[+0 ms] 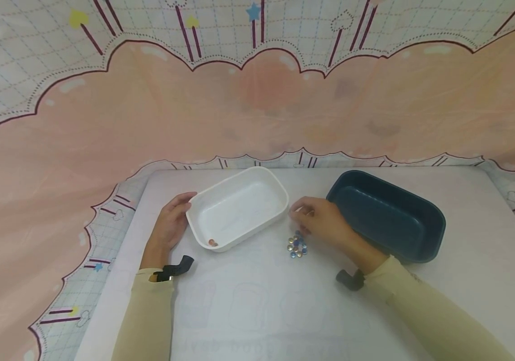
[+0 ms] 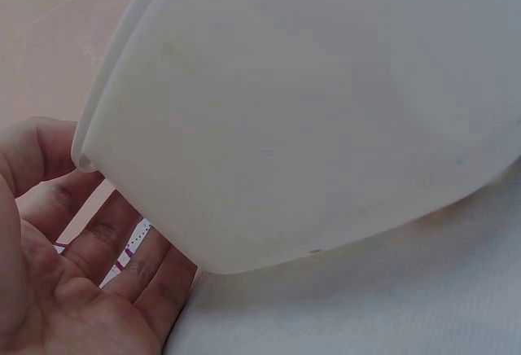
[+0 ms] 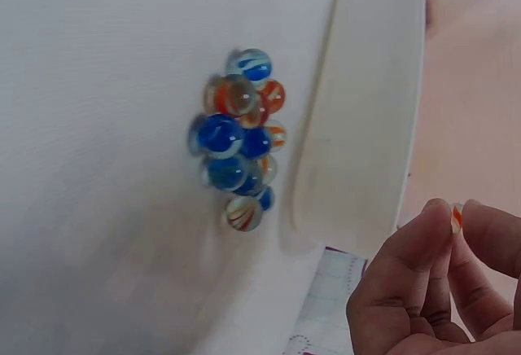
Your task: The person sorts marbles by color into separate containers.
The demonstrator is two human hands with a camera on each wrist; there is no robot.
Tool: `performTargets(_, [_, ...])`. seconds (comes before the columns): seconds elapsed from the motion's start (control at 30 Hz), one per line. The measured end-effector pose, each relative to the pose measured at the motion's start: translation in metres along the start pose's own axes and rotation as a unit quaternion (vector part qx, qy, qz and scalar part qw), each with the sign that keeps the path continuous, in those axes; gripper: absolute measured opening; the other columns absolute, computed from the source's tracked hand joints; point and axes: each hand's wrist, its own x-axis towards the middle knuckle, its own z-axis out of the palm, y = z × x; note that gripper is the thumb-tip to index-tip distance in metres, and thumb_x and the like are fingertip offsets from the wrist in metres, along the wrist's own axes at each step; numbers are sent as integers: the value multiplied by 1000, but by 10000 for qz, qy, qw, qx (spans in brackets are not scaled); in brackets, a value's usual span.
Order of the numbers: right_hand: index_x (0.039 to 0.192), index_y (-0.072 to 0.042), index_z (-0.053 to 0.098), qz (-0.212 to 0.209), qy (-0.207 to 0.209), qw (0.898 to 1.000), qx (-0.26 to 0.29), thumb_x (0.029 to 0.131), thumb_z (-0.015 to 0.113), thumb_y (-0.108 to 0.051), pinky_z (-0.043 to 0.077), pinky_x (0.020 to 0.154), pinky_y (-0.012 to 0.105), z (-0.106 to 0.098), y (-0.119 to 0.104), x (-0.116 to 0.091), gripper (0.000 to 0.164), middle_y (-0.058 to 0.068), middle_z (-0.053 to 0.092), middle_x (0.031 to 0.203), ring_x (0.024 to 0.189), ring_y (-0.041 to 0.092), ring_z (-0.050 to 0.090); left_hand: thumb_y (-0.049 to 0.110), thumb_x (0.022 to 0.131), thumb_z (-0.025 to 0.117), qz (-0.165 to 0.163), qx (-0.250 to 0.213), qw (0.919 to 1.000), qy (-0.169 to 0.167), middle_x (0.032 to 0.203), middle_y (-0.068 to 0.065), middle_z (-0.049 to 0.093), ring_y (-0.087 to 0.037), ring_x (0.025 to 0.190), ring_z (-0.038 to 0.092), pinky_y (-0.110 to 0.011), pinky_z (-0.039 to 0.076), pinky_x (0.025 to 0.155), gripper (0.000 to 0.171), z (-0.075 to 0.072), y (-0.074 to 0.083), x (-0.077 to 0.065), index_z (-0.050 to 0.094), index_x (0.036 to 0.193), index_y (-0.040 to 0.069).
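At the white tray (image 1: 239,240), my left hand (image 1: 173,223) rests against the left end. In the left wrist view, the fingers (image 2: 102,237) extend along the tray's outer end wall, with a digit touching the rim. Between thumb and fingertips, my right hand (image 1: 322,218) pinches a clear marble with an orange swirl (image 3: 457,218), held up by the tray's right end. Below that hand a cluster of blue, clear and orange-streaked marbles (image 3: 220,133) lies on the white table. Orange marbles (image 1: 212,242) sit in the tray's near left corner.
A dark blue tray (image 1: 433,240) stands on the right, just behind my right forearm. The white tabletop (image 1: 257,311) ends at the back against a patterned cloth (image 1: 257,115). A black strap (image 1: 173,269) circles my left wrist.
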Motion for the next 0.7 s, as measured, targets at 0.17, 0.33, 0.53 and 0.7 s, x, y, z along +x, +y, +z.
performTargets(0.17, [120,-17,70,-18,32,9999,95,100,66,-29,57,68,32,1,-4,2,24,12,72,97,80,25,69,16,106,52,46,-26,10000,-28,136,5,57,-10,129,55,-16,50,104,36,0,0,0,54,141,5])
performTargets(0.33, [119,-20,70,103,79,9997,196,100,67,-32,61,75,39,2,-9,5,23,14,72,106,87,27,70,15,106,52,63,-39,10000,-28,135,5,58,-10,129,55,-16,50,105,36,-1,0,1,54,141,5])
performTargets(0.53, [118,-22,70,202,149,9992,310,98,69,-35,63,83,45,3,-17,9,24,11,71,109,95,30,70,16,106,52,56,-15,10000,-16,137,4,57,-11,130,55,-16,49,105,37,-1,-1,0,54,141,5])
performTargets(0.7, [117,-21,70,289,151,9984,465,98,69,-36,62,85,45,6,-22,13,25,14,71,113,96,30,69,18,106,52,16,13,10000,-7,139,4,56,-11,131,54,-16,49,105,37,-1,-2,1,54,141,6])
